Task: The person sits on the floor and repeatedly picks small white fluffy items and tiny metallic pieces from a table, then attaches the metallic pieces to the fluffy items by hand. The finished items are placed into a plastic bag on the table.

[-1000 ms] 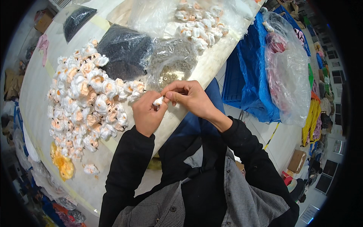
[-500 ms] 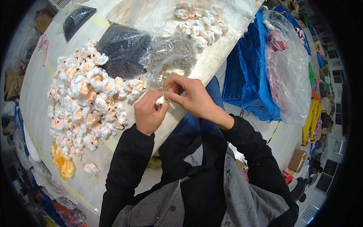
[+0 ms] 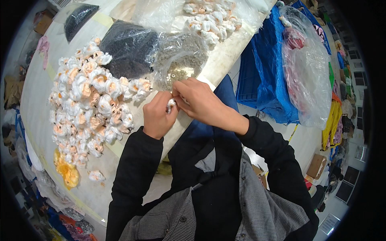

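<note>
My left hand [image 3: 157, 115] pinches a small white fabric flower [image 3: 172, 103] between thumb and fingers; only part of it shows. Against it, my right hand [image 3: 202, 99] has its fingers bent together over the flower's top, and whatever lies between those fingertips is hidden. Just beyond both hands, an opened clear bag [image 3: 181, 49] holds many tiny pale ring-like pieces [image 3: 177, 75]. A big heap of white and peach fabric flowers [image 3: 86, 90] spreads over the table to the left of my hands.
Beside the heap is a clear bag of small black pieces [image 3: 128, 50], with another dark bag [image 3: 80, 20] farther off. More flowers [image 3: 213, 24] lie at the far edge. A yellow flower [image 3: 67, 170] sits near left. Right of the table stands a blue crate [image 3: 246, 82] with plastic sheeting.
My right hand has turned and closed in on the left, its fingers now covering the flower's top. The left hand keeps its hold. The whole view has shifted slightly.
</note>
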### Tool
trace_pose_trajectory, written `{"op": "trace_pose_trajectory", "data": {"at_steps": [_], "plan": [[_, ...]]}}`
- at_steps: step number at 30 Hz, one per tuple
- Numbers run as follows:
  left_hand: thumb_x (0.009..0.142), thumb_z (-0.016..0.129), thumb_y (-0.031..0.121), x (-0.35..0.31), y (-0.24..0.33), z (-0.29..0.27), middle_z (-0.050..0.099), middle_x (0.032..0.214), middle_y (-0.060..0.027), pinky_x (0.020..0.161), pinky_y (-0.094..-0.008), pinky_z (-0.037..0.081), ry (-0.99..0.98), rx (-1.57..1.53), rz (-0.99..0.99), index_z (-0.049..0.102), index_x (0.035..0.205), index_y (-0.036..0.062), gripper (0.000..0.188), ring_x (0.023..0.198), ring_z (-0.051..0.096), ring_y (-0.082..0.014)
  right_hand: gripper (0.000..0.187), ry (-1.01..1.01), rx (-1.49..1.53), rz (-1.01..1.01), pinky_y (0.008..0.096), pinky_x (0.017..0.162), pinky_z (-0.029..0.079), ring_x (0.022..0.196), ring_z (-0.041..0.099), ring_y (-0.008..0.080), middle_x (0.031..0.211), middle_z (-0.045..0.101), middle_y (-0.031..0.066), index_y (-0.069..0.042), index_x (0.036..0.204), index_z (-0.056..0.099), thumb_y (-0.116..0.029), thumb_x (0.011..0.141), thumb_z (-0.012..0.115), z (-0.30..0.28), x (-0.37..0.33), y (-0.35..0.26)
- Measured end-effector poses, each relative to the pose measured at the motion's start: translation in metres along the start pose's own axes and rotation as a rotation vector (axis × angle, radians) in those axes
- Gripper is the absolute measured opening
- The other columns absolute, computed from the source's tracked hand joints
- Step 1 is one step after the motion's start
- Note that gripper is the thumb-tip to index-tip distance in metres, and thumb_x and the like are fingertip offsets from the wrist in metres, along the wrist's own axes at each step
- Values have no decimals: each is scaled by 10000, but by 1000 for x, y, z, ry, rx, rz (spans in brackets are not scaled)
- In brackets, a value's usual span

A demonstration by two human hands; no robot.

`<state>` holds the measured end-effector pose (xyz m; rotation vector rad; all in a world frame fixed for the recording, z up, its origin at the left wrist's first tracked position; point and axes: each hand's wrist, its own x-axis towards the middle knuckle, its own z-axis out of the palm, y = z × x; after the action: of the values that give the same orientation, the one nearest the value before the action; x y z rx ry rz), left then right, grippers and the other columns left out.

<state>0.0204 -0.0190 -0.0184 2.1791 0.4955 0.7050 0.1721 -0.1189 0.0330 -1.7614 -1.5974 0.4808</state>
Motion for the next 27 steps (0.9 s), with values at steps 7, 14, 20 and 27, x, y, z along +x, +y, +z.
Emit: {"op": "trace_pose_trajectory", "data": {"at_steps": [7, 14, 20, 27], "plan": [[789, 751, 48, 1, 1, -1, 637, 857, -126, 547, -379, 481, 11, 8, -23, 652, 974, 51, 209, 619, 621, -308, 179, -15, -32, 4, 512, 777, 489, 867, 603, 432, 881, 623, 194, -6, 937, 535, -16, 824, 674, 5, 2, 1], [791, 728, 43, 5, 3, 0, 642, 837, -127, 557, -376, 485, 23, -27, -58, 662, 973, 48, 194, 620, 622, -308, 188, -28, -42, -3, 514, 771, 498, 859, 605, 439, 883, 628, 198, -4, 947, 543, -21, 812, 673, 7, 5, 5], [795, 718, 42, 3, 1, 0, 637, 828, -131, 557, -380, 484, 10, 37, -41, 676, 973, 51, 183, 613, 617, -311, 170, 2, 28, 49, 539, 721, 500, 821, 617, 469, 812, 639, 226, 16, 922, 538, -39, 833, 671, 9, 6, 5], [809, 731, 67, 4, 5, 1, 596, 747, -136, 538, -404, 463, 21, 48, -46, 637, 910, 62, 138, 598, 599, -328, 116, -17, 176, 144, 526, 687, 503, 776, 641, 469, 755, 642, 218, -6, 886, 557, -72, 844, 643, 6, 7, 14]]}}
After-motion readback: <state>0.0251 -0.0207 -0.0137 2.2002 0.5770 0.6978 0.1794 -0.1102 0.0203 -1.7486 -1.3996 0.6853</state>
